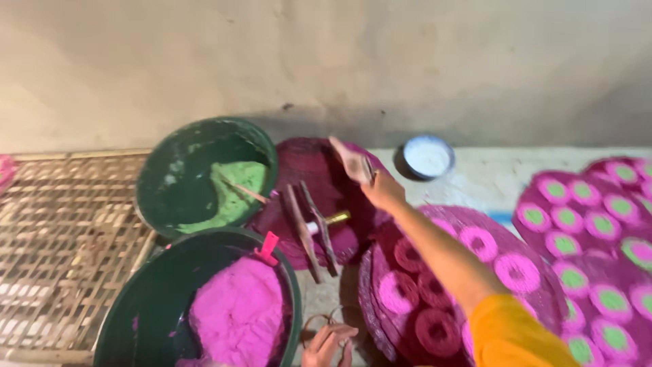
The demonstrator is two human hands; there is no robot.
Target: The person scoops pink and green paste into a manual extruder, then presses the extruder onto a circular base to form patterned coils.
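A left hand (328,343) low in frame pinches a thin ring beside the pink-paste bowl (204,306), while the right hand (373,180), stretched over magenta mats (468,272), grips a blurred tool, apparently mid-stamping, needing fresh paste next.

A short orange sleeve (516,333) covers the right upper arm; forearm bare.

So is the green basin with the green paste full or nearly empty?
Partly filled. The green basin shows much bare inner wall, with green paste heaped only on its right side and a stick resting in it.
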